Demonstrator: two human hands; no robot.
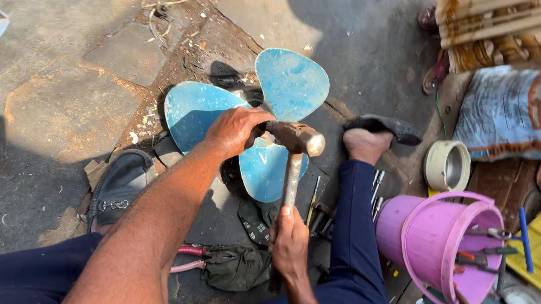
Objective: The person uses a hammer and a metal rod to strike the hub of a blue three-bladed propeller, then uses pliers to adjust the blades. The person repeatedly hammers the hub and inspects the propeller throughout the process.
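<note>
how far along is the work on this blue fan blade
Done: the three-bladed blue fan blade lies flat on the ground, off any fan, with pliers and a pink bucket of tools nearby. In hand: the left hand grips its hub while the right hand holds a hammer over it. Left: the hub work looks unfinished.

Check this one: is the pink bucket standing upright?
No, the pink bucket lies tipped on its side with tools poking from its mouth.

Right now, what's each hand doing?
Left hand: closed, gripping the hub of the blue fan blades.
Right hand: closed on the hammer handle.
</note>
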